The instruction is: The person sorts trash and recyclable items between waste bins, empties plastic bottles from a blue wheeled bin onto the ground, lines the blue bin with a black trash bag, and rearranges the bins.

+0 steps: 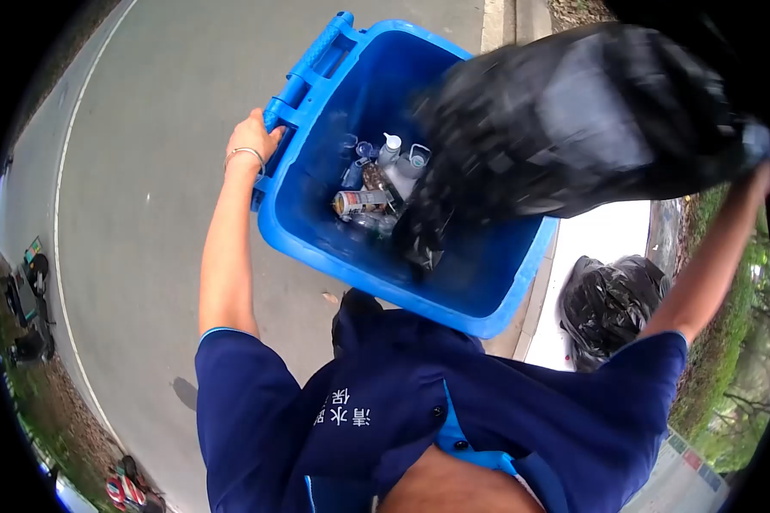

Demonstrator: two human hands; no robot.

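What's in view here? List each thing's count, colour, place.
rubbish bin: one, blue, centre
held garbage bag: one, black, across bin's right
lower garbage bag: one, black, pavement, right
pump bottle: one, whitish, in bin
printed can: one, multicoloured, in bin
bottles: several, clear, in bin
road: one, grey, left
motorbikes: at least two, dark, red-white, left
greenery: uncounted, green, right edge
polo shirt: one, navy, bottom
bracelet: one, silvery, left wrist
left hand: one, bare, on bin's bar
right hand: one, bare, on held garbage bag

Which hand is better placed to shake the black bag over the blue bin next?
Likely the right hand: it holds the black bag partly over the blue bin, while the left hand holds the bin's handle bar.
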